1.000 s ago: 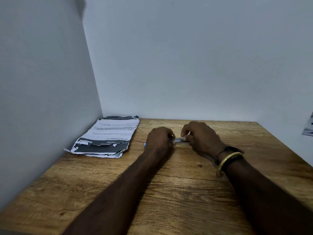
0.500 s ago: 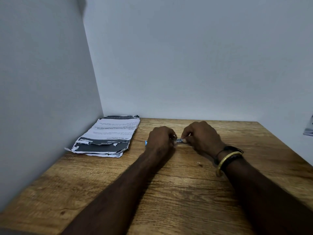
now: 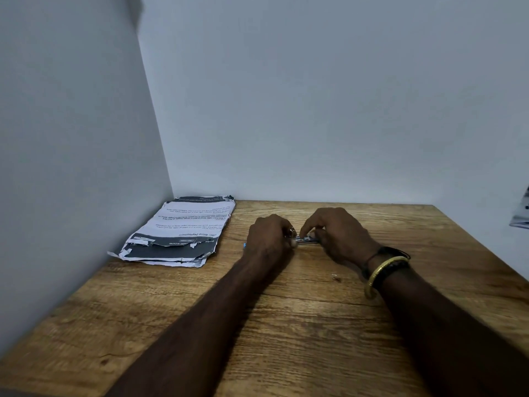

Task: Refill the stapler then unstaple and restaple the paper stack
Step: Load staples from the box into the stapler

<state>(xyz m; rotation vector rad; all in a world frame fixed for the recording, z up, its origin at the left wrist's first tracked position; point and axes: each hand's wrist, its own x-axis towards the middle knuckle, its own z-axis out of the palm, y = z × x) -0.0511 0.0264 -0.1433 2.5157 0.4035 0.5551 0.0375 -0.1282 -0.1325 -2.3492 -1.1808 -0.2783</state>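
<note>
A small stapler (image 3: pixel 307 240) with a shiny metal part lies low on the wooden table (image 3: pixel 286 325), mostly hidden between my hands; a bit of its blue body shows at the left of my left hand. My left hand (image 3: pixel 269 236) is closed over its left end. My right hand (image 3: pixel 337 236) pinches the metal part from the right with thumb and fingers. Whether staples are between the fingers is too small to tell. The paper stack (image 3: pixel 183 233), torn at its near edge, lies flat at the back left by the wall.
White walls close the table at the left and back. A tiny metal bit (image 3: pixel 335 277) lies on the wood near my right wrist. A printed object (image 3: pixel 522 210) shows at the right frame edge.
Both hands have stayed on the stapler with only slight finger shifts; my right fingers have slid a little along the metal part. The paper stack has not moved.
</note>
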